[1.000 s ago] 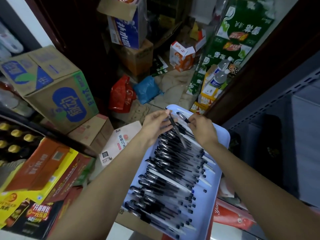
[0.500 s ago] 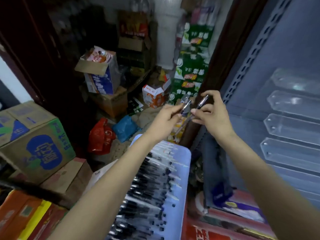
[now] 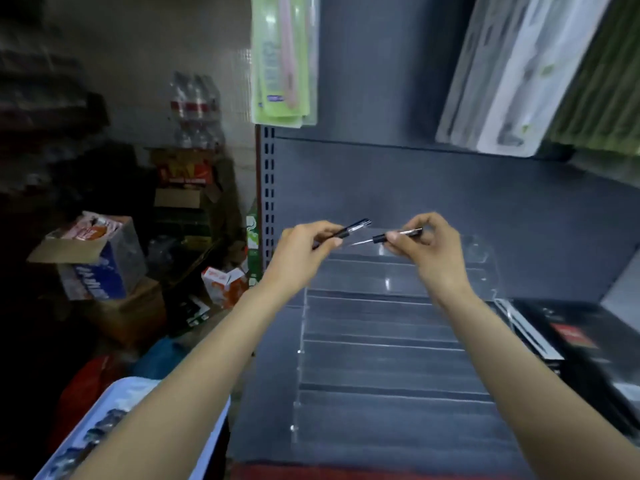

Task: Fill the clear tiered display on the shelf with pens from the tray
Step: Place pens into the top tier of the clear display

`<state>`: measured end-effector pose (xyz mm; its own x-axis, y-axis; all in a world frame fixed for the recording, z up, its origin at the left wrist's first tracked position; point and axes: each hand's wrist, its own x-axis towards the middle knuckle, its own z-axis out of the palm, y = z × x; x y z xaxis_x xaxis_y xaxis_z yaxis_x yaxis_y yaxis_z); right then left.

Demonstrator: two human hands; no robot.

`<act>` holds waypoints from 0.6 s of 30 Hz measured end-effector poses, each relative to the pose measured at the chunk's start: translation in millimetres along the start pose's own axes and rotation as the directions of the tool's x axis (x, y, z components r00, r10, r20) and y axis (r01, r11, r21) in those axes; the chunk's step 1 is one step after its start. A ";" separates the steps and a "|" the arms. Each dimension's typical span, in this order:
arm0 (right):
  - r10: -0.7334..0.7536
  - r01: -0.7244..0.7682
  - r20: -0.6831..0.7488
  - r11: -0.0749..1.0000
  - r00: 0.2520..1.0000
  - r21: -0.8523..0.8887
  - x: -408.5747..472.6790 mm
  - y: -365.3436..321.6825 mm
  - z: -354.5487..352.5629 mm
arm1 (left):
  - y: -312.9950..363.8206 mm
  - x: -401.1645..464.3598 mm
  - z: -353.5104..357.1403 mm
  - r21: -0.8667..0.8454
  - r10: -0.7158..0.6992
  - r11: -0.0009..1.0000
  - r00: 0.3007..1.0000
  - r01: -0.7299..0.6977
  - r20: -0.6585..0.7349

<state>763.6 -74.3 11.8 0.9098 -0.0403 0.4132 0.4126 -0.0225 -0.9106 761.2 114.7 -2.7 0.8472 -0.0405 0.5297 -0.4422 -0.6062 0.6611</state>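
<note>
My left hand [image 3: 304, 252] pinches a black pen [image 3: 349, 229] whose clear end points up and right. My right hand [image 3: 429, 249] pinches a second black pen [image 3: 403, 234] that lies nearly level. Both hands hover over the upper steps of the clear tiered display [image 3: 391, 344], which stands on the dark grey shelf [image 3: 263, 410] and shows no pens in its rows. The light blue tray [image 3: 207, 441] with several black pens [image 3: 90, 441] sits at the bottom left, partly hidden by my left forearm.
A black box [image 3: 581, 344] lies on the shelf right of the display. Packaged goods [image 3: 284, 60] hang above. The perforated shelf post [image 3: 268, 195] stands left of my hands. Cartons [image 3: 93, 261] and bags crowd the floor at left.
Both hands lifted a pen each off the tray and carried them up and right to the display. The view swung from the floor and tray to the shelf.
</note>
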 end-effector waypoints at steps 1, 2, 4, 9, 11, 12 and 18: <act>0.010 -0.010 -0.008 1.000 1.000 0.010 6.5 2.1 -17.8 | 9.2 7.9 11.6 0.022 0.005 1.000 1.000 -0.005 0.011; 0.021 -0.020 -0.017 1.000 1.000 0.020 12.6 4.6 -33.9 | 17.6 15.7 22.6 0.032 0.005 0.999 1.000 -0.006 0.014; 0.047 -0.046 -0.027 0.998 0.999 0.039 24.1 7.7 -63.9 | 32.9 29.8 44.4 0.035 -0.008 0.999 1.000 0.008 0.013; 0.024 -0.030 -0.050 0.991 0.998 -0.132 52.6 19.4 -110.8 | 55.6 53.4 81.7 0.099 -0.030 0.995 0.996 0.022 0.082; -0.036 0.018 -0.040 0.921 0.999 -0.389 66.5 23.9 -127.6 | 59.9 66.0 90.3 0.154 -0.055 0.987 0.995 0.042 0.082; -0.044 0.026 -0.025 0.876 0.999 -0.481 72.2 25.2 -135.5 | 60.3 73.2 92.8 0.187 -0.081 0.980 0.994 0.066 0.072; 0.161 -0.097 0.038 0.748 0.986 -0.657 94.0 50.3 -172.9 | 52.4 99.4 108.0 0.426 -0.184 0.898 0.972 0.107 0.144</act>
<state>861.8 -251.9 5.5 0.9655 -0.0049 0.2604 0.1904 -0.6688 -0.7186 854.0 -6.9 27.3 0.9477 -0.0422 0.3163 -0.1811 -0.8873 0.4241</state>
